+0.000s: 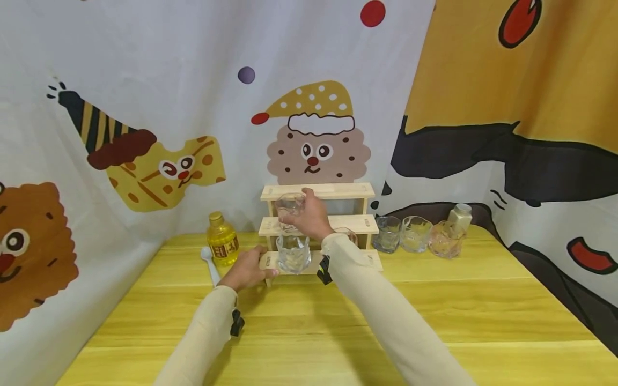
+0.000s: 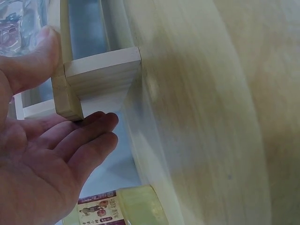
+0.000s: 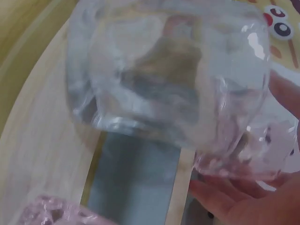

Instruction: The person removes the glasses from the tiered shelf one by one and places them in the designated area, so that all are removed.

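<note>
A wooden three-step shelf [image 1: 318, 191] stands against the curtain. My right hand [image 1: 315, 217] holds a pale pink glass tumbler [image 1: 288, 203] at the left of the middle step, fingers wrapped about its side. Below it, a clear glass tumbler [image 1: 293, 256] sits on the lowest step, large in the right wrist view. Another pink tumbler [image 3: 56, 213] shows at that view's lower edge; my right forearm mostly hides it from the head camera. My left hand [image 1: 245, 271] grips the left end of the lowest step, thumb [image 2: 42, 61] on top and fingers beneath.
Left of the shelf stand a bottle of yellow oil [image 1: 222, 241] and a white spoon [image 1: 210, 262]. To the right are a grey tumbler [image 1: 386, 236], a clear tumbler [image 1: 415, 235], a pink tumbler [image 1: 445, 241] and a white-capped jar [image 1: 461, 215]. The wooden table [image 1: 299, 332] carries everything.
</note>
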Available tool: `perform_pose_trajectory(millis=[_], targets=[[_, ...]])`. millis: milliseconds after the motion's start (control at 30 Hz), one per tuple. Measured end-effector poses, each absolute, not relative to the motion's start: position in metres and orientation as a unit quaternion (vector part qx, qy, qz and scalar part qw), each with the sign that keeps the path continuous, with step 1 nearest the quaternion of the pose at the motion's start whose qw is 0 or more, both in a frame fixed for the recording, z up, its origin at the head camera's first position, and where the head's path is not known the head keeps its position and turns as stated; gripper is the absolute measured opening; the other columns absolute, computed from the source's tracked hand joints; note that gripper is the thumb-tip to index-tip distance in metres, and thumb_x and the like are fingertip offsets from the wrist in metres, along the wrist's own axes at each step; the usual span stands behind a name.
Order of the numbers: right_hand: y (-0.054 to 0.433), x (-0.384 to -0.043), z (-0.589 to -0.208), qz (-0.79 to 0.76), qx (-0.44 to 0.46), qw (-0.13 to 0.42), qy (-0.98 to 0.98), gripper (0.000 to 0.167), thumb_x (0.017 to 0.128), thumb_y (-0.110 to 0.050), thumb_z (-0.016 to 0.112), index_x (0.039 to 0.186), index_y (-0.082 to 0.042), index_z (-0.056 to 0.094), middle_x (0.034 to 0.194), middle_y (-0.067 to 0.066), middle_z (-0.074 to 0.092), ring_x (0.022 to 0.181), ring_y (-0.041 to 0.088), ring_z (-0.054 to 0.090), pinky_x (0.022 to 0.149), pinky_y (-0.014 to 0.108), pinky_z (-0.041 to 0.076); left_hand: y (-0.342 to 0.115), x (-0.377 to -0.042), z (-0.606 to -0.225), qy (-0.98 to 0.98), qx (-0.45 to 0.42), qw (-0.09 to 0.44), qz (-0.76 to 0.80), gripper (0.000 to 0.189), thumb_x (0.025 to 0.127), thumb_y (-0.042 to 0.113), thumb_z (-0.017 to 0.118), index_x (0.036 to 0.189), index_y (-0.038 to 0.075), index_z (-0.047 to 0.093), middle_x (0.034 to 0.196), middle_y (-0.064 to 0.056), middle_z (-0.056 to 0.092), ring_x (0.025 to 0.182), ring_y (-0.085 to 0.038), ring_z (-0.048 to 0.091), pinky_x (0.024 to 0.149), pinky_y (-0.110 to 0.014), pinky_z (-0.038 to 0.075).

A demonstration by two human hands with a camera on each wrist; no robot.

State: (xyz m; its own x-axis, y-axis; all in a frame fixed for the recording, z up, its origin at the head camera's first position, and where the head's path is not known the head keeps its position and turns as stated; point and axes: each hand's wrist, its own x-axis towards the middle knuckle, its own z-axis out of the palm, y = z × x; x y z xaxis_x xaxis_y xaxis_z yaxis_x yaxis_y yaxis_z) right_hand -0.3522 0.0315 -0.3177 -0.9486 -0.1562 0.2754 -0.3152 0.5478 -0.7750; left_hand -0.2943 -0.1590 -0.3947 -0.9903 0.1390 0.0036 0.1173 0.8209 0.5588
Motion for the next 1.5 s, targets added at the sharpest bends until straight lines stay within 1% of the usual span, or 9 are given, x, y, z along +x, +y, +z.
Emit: perform_pose_trajectory(millis=[100, 267, 467, 700, 867, 1000, 1333, 1433, 1500], targets=[[0.026, -0.351, -0.316, 0.426, 0.128, 0.112, -0.889, 0.094, 0.079, -0.036, 0.086, 0.152, -0.005, 0.035, 0.138, 0.020, 0.058, 0.123, 0.035, 0.059, 0.104, 0.047, 0.052, -0.159, -0.294, -0.394, 0.953, 0.069, 0.015, 0.296, 0.070, 0.088, 0.031, 0.079, 0.142, -0.001, 0.050, 0.132, -0.024, 0.063, 0.113, -0.035, 0.063, 0.095, -0.050, 0.052], [0.020, -0.350, -0.313, 0.403, 0.125, 0.127, -0.898, 0.087, 0.081, -0.032, 0.084, 0.149, -0.003, 0.039, 0.134, 0.022, 0.060, 0.120, 0.036, 0.061, 0.100, 0.046, 0.054, -0.160, -0.291, -0.393, 0.949, 0.067, 0.012, 0.306, 0.068, 0.088, 0.029, 0.079, 0.142, -0.001, 0.049, 0.126, -0.022, 0.066, 0.101, -0.028, 0.064, 0.088, -0.045, 0.053], [0.020, -0.351, -0.310, 0.382, 0.128, 0.142, -0.904, 0.086, 0.079, -0.033, 0.086, 0.145, 0.001, 0.043, 0.126, 0.021, 0.064, 0.113, 0.035, 0.065, 0.099, 0.044, 0.055, -0.159, -0.289, -0.391, 0.953, 0.065, 0.020, 0.295, 0.067, 0.090, 0.028, 0.077, 0.143, -0.001, 0.049, 0.134, -0.025, 0.062, 0.119, -0.038, 0.061, 0.099, -0.052, 0.051], [0.032, -0.351, -0.293, 0.387, 0.145, 0.173, -0.894, 0.082, 0.080, -0.035, 0.085, 0.142, 0.004, 0.048, 0.107, 0.017, 0.072, 0.093, 0.029, 0.068, 0.094, 0.043, 0.057, -0.157, -0.293, -0.388, 0.955, 0.069, 0.023, 0.288, 0.068, 0.090, 0.030, 0.077, 0.143, -0.001, 0.049, 0.134, -0.025, 0.062, 0.121, -0.040, 0.060, 0.099, -0.053, 0.050], [0.051, -0.345, -0.275, 0.402, 0.157, 0.171, -0.886, 0.080, 0.076, -0.037, 0.088, 0.140, -0.006, 0.054, 0.119, 0.014, 0.069, 0.104, 0.029, 0.064, 0.092, 0.044, 0.056, -0.158, -0.294, -0.388, 0.956, 0.075, 0.018, 0.284, 0.068, 0.089, 0.029, 0.078, 0.142, -0.003, 0.049, 0.134, -0.027, 0.061, 0.122, -0.040, 0.060, 0.100, -0.053, 0.050], [0.077, -0.336, -0.268, 0.397, 0.152, 0.153, -0.892, 0.084, 0.074, -0.038, 0.089, 0.143, -0.007, 0.053, 0.124, 0.015, 0.067, 0.110, 0.031, 0.063, 0.093, 0.046, 0.055, -0.157, -0.291, -0.389, 0.956, 0.084, 0.010, 0.282, 0.067, 0.086, 0.027, 0.081, 0.136, -0.007, 0.052, 0.124, -0.026, 0.066, 0.109, -0.035, 0.065, 0.092, -0.049, 0.054], [0.158, -0.314, -0.257, 0.375, 0.150, 0.144, -0.904, 0.083, 0.079, -0.036, 0.086, 0.147, -0.008, 0.048, 0.120, 0.015, 0.068, 0.095, 0.029, 0.067, 0.090, 0.048, 0.054, -0.159, -0.290, -0.393, 0.953, 0.092, 0.006, 0.288, 0.069, 0.087, 0.028, 0.080, 0.139, -0.006, 0.050, 0.124, -0.025, 0.066, 0.106, -0.033, 0.066, 0.093, -0.050, 0.054], [0.184, -0.308, -0.262, 0.367, 0.146, 0.146, -0.907, 0.083, 0.080, -0.036, 0.085, 0.148, -0.006, 0.046, 0.125, 0.017, 0.066, 0.084, 0.026, 0.064, 0.085, 0.045, 0.054, -0.160, -0.288, -0.391, 0.954, 0.089, 0.008, 0.286, 0.068, 0.086, 0.027, 0.080, 0.139, -0.006, 0.051, 0.119, -0.022, 0.068, 0.098, -0.028, 0.066, 0.087, -0.046, 0.054], [0.203, -0.304, -0.267, 0.362, 0.134, 0.146, -0.911, 0.083, 0.082, -0.036, 0.083, 0.149, -0.006, 0.045, 0.128, 0.019, 0.064, 0.079, 0.023, 0.062, 0.077, 0.041, 0.054, -0.158, -0.289, -0.390, 0.955, 0.092, 0.008, 0.283, 0.068, 0.086, 0.026, 0.080, 0.139, -0.007, 0.051, 0.119, -0.023, 0.068, 0.099, -0.028, 0.066, 0.088, -0.046, 0.054]])
